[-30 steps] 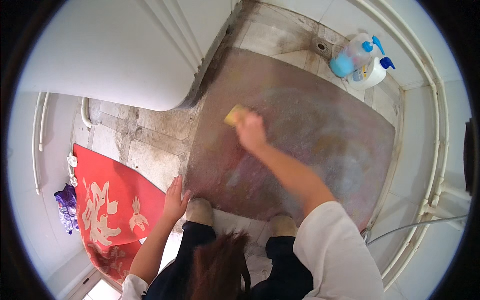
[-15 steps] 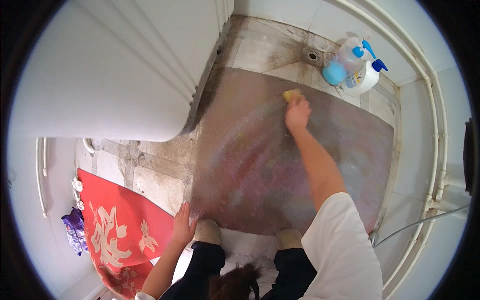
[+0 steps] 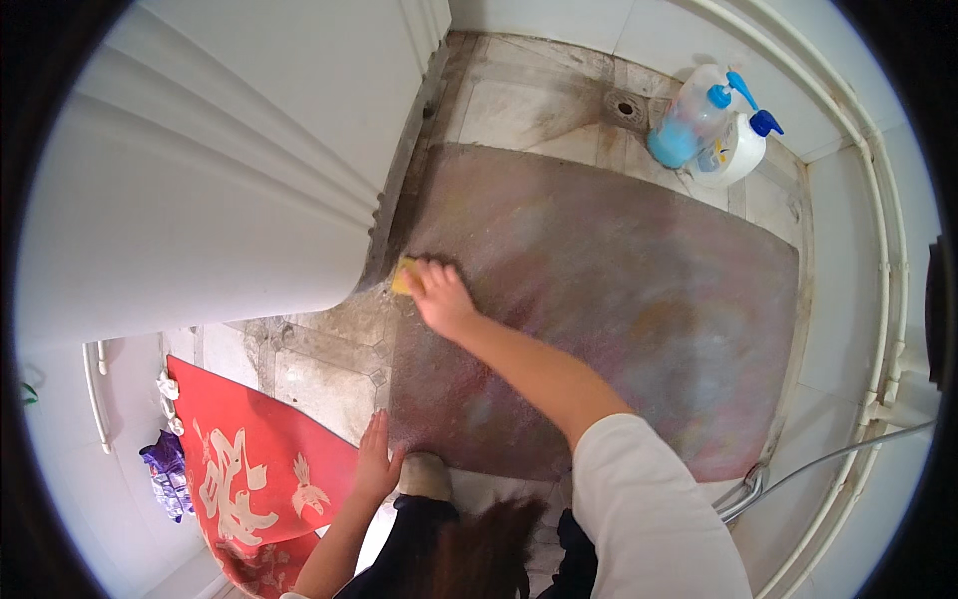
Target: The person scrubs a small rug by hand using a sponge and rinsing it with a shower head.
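A yellow sponge (image 3: 403,278) is at the left edge of a large brownish-grey mat (image 3: 599,280). Whether it rests on the mat, the tile beside it or both cannot be told. Its visible part has its long axis running up and down the view, the far end leaning slightly right; the rest is hidden under the right hand (image 3: 441,299), whose fingers are bent over it and grip it. The right forearm slants across the mat from the lower right.

The mat's surface is mottled with dull red and pale, cloudy patches. The patterned floor tiles (image 3: 319,374) around it are pale, with dark grime along the joints and by the white, round-cornered fixture (image 3: 230,200) at upper left, whose face carries ridged grooves.

The left hand (image 3: 376,461) is near the mat's lower left corner, fingers straight and together, thumb apart. Just beside it are a beige shoe (image 3: 426,476) and a red mat (image 3: 284,434) with pale lettering and a fish-like motif.

Beyond the mat's far edge are a round floor drain (image 3: 625,108), a clear pump bottle (image 3: 684,125) with blue liquid, and a white pump bottle (image 3: 731,153) just beside it. White tiled walls (image 3: 833,260) close the room; white pipes (image 3: 882,285) run along the right one, above a grey hose (image 3: 848,447). A purple packet (image 3: 168,477) lies left of the red mat.
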Motion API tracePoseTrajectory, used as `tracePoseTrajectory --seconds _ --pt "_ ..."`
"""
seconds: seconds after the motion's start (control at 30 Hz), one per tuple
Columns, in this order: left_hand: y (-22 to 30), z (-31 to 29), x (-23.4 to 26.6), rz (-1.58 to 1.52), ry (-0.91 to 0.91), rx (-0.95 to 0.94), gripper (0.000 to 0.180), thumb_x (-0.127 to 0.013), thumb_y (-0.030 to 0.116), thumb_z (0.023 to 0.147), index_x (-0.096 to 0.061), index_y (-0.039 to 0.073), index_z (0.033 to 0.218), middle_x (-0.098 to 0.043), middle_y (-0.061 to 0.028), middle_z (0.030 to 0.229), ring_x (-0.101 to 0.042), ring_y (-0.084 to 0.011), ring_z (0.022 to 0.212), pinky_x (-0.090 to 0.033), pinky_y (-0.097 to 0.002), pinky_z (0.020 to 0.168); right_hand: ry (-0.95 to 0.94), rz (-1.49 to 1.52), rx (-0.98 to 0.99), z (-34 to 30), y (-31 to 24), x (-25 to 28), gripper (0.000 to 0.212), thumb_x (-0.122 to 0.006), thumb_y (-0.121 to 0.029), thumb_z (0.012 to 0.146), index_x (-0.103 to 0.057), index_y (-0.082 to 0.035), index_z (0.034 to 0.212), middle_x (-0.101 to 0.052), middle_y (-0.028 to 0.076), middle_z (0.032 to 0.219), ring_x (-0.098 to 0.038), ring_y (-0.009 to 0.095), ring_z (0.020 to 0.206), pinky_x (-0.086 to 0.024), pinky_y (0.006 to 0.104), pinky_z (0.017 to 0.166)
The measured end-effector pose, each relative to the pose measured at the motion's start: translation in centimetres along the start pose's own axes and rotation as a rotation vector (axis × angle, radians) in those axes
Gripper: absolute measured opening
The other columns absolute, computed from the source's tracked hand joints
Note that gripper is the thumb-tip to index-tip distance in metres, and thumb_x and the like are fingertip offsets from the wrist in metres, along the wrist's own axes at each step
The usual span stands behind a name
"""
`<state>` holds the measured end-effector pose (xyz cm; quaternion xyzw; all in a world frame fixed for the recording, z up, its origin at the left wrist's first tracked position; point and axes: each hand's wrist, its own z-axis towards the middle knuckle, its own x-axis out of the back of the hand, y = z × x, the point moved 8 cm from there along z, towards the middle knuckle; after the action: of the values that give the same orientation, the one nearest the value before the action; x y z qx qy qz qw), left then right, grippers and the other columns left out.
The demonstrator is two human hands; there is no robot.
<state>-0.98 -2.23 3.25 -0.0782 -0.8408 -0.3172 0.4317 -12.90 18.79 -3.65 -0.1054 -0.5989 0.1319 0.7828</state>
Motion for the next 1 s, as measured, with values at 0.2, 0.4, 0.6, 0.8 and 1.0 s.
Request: tracePoseTrajectory --seconds 0.2,0.4,0.6,0.8,1.0 --pt "-1.2 -1.8 -1.1 0.005 0.024 0.009 0.060 -0.049 0.024 0.082 -0.024 -0.002 0.129 -0.030 -0.0222 0.131 -0.027 -0.0364 0.122 -0.023 -0.0431 0.098 0.074 -0.217 -0.537 -2.0 20.9 8.0 0.032 -0.038 -0.018 0.084 -0.046 -0.005 0.112 -0.049 0.017 0.106 -0.047 0.031 0.095 -0.034 0.0447 0.082" --pt "-1.4 -1.2 -0.5 0.027 0.017 -0.005 0.060 -0.049 0.024 0.082 -0.023 -0.002 0.129 -0.030 -0.0226 0.130 -0.028 -0.0375 0.121 -0.024 -0.0439 0.098 0.255 -0.521 -0.898 -8.7 27.6 13.1 0.038 -0.040 -0.018 0.083 -0.041 -0.007 0.120 -0.041 0.019 0.119 -0.041 0.033 0.104 -0.031 0.0439 0.084" --pt "0.6 0.1 -0.9 0.019 0.009 -0.051 0.058 -0.048 0.023 0.082 -0.024 -0.001 0.129 -0.029 -0.0225 0.131 -0.027 -0.0377 0.121 -0.024 -0.0425 0.099 -0.010 0.247 -0.582 1.6 13.4 5.0 0.040 -0.032 -0.023 0.087 -0.038 -0.006 0.123 -0.039 0.017 0.123 -0.037 0.029 0.111 -0.028 0.0418 0.090" --pt "2.0 0.1 -0.6 0.004 -0.013 -0.022 0.056 -0.048 0.024 0.082 -0.027 0.003 0.130 -0.027 -0.0215 0.132 -0.027 -0.0376 0.122 -0.024 -0.0424 0.099 -0.166 -0.117 -0.579 5.2 15.2 2.8 0.044 -0.033 -0.016 0.085 -0.033 -0.007 0.128 -0.036 0.021 0.125 -0.034 0.031 0.113 -0.026 0.0426 0.091" --pt "1.3 -0.1 -0.3 -0.004 -0.010 -0.001 0.057 -0.049 0.023 0.082 -0.026 0.003 0.130 -0.026 -0.0225 0.133 -0.025 -0.0379 0.122 -0.024 -0.0430 0.099 0.050 -0.180 -0.809 4.2 20.7 6.0 0.046 -0.035 -0.016 0.084 -0.031 -0.007 0.129 -0.037 0.020 0.125 -0.034 0.031 0.112 -0.026 0.0402 0.091"
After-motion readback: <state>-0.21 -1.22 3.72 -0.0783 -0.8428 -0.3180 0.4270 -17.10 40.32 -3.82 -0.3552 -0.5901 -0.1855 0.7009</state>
